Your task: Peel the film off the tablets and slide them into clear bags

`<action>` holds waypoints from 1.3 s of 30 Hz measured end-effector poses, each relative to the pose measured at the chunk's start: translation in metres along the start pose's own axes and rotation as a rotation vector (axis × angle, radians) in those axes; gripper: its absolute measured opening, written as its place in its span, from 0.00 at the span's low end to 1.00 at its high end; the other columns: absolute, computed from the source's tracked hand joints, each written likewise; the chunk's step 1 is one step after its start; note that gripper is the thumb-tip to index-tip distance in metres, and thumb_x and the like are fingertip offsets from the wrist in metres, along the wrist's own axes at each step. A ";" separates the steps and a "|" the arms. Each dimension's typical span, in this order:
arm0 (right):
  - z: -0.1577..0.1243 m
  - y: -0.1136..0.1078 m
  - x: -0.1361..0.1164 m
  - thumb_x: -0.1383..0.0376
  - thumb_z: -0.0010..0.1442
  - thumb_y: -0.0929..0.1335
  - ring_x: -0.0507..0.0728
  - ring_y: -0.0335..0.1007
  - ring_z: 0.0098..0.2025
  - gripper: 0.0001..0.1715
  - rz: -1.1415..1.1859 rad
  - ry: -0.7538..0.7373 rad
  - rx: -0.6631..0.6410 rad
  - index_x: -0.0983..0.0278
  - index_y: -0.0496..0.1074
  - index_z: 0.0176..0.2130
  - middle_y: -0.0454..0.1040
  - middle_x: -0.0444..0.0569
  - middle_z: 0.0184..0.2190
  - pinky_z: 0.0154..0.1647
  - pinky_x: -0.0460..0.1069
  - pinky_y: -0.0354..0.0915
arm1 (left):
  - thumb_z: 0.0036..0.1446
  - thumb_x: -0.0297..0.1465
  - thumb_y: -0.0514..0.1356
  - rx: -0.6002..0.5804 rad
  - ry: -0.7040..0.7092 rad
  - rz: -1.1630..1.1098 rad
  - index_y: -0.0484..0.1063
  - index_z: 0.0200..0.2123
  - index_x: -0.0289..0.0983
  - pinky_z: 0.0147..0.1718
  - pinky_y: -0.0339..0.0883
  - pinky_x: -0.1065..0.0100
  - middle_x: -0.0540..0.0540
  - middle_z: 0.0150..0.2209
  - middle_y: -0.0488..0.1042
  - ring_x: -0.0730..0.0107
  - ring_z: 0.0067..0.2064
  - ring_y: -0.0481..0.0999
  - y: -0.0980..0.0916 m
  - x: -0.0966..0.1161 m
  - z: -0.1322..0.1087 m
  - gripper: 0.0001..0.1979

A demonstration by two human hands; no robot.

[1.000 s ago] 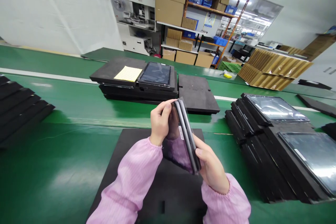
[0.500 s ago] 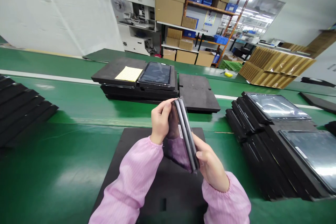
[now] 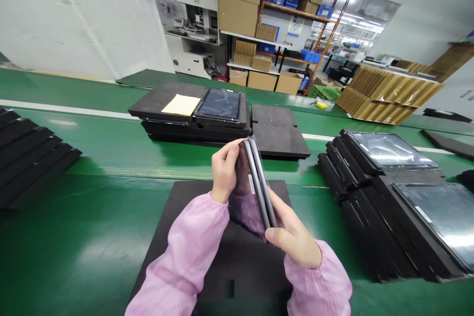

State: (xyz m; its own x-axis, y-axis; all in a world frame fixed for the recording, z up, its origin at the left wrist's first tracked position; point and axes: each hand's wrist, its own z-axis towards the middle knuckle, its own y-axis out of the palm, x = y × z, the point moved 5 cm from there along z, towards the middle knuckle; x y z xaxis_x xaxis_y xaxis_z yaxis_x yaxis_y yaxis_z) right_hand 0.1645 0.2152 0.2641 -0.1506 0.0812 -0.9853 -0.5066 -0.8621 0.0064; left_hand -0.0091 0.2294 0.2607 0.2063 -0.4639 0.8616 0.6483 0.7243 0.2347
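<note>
Two thin dark display panels (image 3: 249, 205), pressed together on edge and tilted, are held between my hands. A small white label shows on the nearer panel's edge. My left hand (image 3: 224, 170) is closed around the upper left corner, thumb on top. Lower on the right side, my right hand (image 3: 294, 237) grips the panels, its thumb over the bottom corner and its fingers partly hidden behind. Beneath them a large black foam sheet (image 3: 211, 261) with a small slot lies on the green table (image 3: 99, 237).
Stacked black foam trays with shiny panels (image 3: 437, 217) stand on the right. More black trays (image 3: 33, 158) rise at the left. Behind my hands are a foam stack with a yellow paper sheet (image 3: 181, 104), a panel (image 3: 220, 103) and a foam block (image 3: 279, 131). Cardboard dividers (image 3: 388, 94) sit at back right.
My right thumb has moved left and down across the panels' lower corner. The panels have shifted slightly left; the left hand keeps its grip.
</note>
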 end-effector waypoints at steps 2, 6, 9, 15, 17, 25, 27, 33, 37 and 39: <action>0.000 0.000 -0.002 0.69 0.52 0.66 0.62 0.47 0.72 0.48 -0.012 -0.018 -0.016 0.57 0.54 0.70 0.57 0.42 0.69 0.72 0.55 0.44 | 0.54 0.53 0.59 -0.004 -0.003 0.005 0.82 0.32 0.37 0.42 0.74 0.61 0.42 0.37 0.84 0.56 0.41 0.82 0.000 0.000 0.000 0.25; -0.001 -0.001 0.000 0.69 0.53 0.68 0.63 0.46 0.72 0.49 0.006 -0.029 -0.041 0.57 0.53 0.70 0.55 0.43 0.70 0.72 0.56 0.44 | 0.54 0.52 0.59 0.000 0.000 0.002 0.82 0.31 0.37 0.41 0.74 0.61 0.42 0.36 0.84 0.56 0.40 0.82 0.001 0.000 0.000 0.24; -0.001 -0.001 0.002 0.71 0.50 0.68 0.62 0.45 0.73 0.52 0.024 -0.043 -0.067 0.54 0.52 0.70 0.55 0.40 0.70 0.72 0.55 0.44 | 0.54 0.51 0.59 -0.009 0.000 0.002 0.82 0.31 0.36 0.41 0.73 0.61 0.42 0.36 0.84 0.56 0.40 0.82 0.000 0.002 0.000 0.23; -0.004 0.005 -0.009 0.72 0.50 0.69 0.58 0.52 0.71 0.51 -0.004 -0.073 -0.127 0.43 0.55 0.68 0.59 0.33 0.68 0.70 0.51 0.52 | 0.56 0.47 0.54 -0.149 -0.012 0.006 0.79 0.28 0.37 0.33 0.69 0.64 0.45 0.28 0.80 0.62 0.32 0.77 -0.001 0.016 -0.004 0.22; -0.006 0.005 -0.015 0.73 0.52 0.69 0.57 0.56 0.69 0.49 -0.048 -0.113 -0.084 0.39 0.59 0.65 0.61 0.31 0.67 0.69 0.51 0.55 | 0.56 0.47 0.53 -0.196 -0.015 -0.001 0.76 0.26 0.37 0.29 0.66 0.65 0.47 0.24 0.75 0.65 0.27 0.73 0.000 0.021 -0.005 0.21; -0.013 0.003 -0.012 0.74 0.52 0.66 0.61 0.70 0.61 0.42 -0.172 -0.142 0.078 0.43 0.67 0.62 0.73 0.38 0.59 0.64 0.57 0.65 | 0.57 0.47 0.49 -0.303 -0.003 0.020 0.63 0.20 0.40 0.23 0.57 0.65 0.52 0.17 0.61 0.70 0.21 0.59 0.004 0.027 -0.011 0.20; -0.014 0.002 -0.009 0.73 0.53 0.65 0.62 0.72 0.59 0.38 -0.191 -0.097 0.115 0.50 0.69 0.61 0.75 0.43 0.57 0.62 0.59 0.67 | 0.57 0.46 0.49 -0.311 0.004 0.032 0.63 0.20 0.41 0.23 0.57 0.65 0.52 0.18 0.60 0.70 0.21 0.59 0.004 0.027 -0.012 0.20; -0.014 0.007 -0.018 0.72 0.55 0.62 0.62 0.73 0.57 0.32 -0.180 -0.079 0.097 0.60 0.70 0.59 0.77 0.50 0.54 0.59 0.58 0.69 | 0.57 0.46 0.49 -0.303 0.020 0.054 0.64 0.22 0.41 0.25 0.58 0.65 0.53 0.18 0.61 0.69 0.22 0.61 0.004 0.026 -0.015 0.19; -0.016 0.006 -0.018 0.68 0.59 0.62 0.62 0.75 0.55 0.27 -0.212 -0.071 0.148 0.60 0.70 0.57 0.78 0.51 0.52 0.56 0.56 0.71 | 0.58 0.45 0.49 -0.300 0.025 0.095 0.64 0.22 0.41 0.26 0.58 0.64 0.52 0.20 0.63 0.68 0.24 0.64 0.006 0.025 -0.016 0.18; -0.017 0.006 -0.016 0.66 0.60 0.63 0.62 0.76 0.53 0.25 -0.280 -0.069 0.205 0.60 0.70 0.56 0.78 0.51 0.51 0.54 0.55 0.72 | 0.58 0.45 0.48 -0.304 0.026 0.128 0.64 0.23 0.41 0.27 0.59 0.64 0.50 0.21 0.65 0.66 0.26 0.66 0.007 0.025 -0.018 0.18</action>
State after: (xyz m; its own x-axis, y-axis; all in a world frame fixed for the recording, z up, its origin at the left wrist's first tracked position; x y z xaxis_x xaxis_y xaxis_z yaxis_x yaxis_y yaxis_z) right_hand 0.1783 0.2000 0.2774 -0.0356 0.3397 -0.9399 -0.6950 -0.6842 -0.2210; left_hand 0.0138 0.2139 0.2754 0.3163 -0.3947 0.8626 0.8041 0.5941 -0.0231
